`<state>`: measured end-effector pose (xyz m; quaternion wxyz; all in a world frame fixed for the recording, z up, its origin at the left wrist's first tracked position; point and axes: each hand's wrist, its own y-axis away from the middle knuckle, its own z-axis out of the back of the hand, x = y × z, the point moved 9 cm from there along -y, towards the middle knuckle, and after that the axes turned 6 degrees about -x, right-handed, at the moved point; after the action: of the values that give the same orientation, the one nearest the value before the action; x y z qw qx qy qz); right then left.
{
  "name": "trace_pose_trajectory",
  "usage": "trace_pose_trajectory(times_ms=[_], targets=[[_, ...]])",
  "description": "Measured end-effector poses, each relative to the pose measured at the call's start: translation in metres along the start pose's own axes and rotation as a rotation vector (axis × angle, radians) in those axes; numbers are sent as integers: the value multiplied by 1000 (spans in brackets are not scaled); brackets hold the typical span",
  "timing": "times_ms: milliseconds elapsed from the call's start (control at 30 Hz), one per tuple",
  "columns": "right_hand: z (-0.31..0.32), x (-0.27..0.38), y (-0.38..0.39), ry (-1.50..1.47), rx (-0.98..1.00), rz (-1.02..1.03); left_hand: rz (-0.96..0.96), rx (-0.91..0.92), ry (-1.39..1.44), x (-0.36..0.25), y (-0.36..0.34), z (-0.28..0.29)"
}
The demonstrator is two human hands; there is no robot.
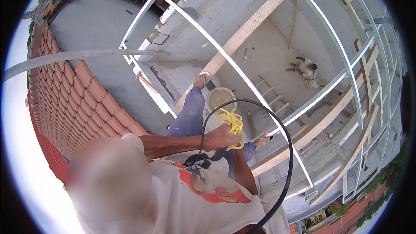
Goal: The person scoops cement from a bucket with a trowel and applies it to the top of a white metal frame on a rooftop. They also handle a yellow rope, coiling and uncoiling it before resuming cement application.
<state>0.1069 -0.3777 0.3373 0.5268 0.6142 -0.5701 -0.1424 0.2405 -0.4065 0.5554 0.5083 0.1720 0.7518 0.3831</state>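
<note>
Yellow rope (pixel 234 123) gripped by left hand (pixel 216 138), fingers curled round bundle; right hand's (pixel 236 141) fingers partly hidden, cannot be told. Loops best separated from black cable (pixel 291 156).

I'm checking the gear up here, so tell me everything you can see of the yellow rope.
The yellow rope is bright and slender and looks synthetic. It is gathered in a loose, tangled bundle of several loops, some spilling out past the fingers. The left hand grips it, out in front of the white shirt. A black cable curves close by; whether they touch, and where the rope ends, is unclear.
</note>
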Motion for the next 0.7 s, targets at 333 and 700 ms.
trace_pose_trajectory(times_ms=[333, 700], targets=[[-90, 156, 76, 145, 32, 195, -133, -179, 360, -113, 44, 131], [-245, 367, 131, 375, -77, 508, -922, 180, 425, -274, 122, 204]])
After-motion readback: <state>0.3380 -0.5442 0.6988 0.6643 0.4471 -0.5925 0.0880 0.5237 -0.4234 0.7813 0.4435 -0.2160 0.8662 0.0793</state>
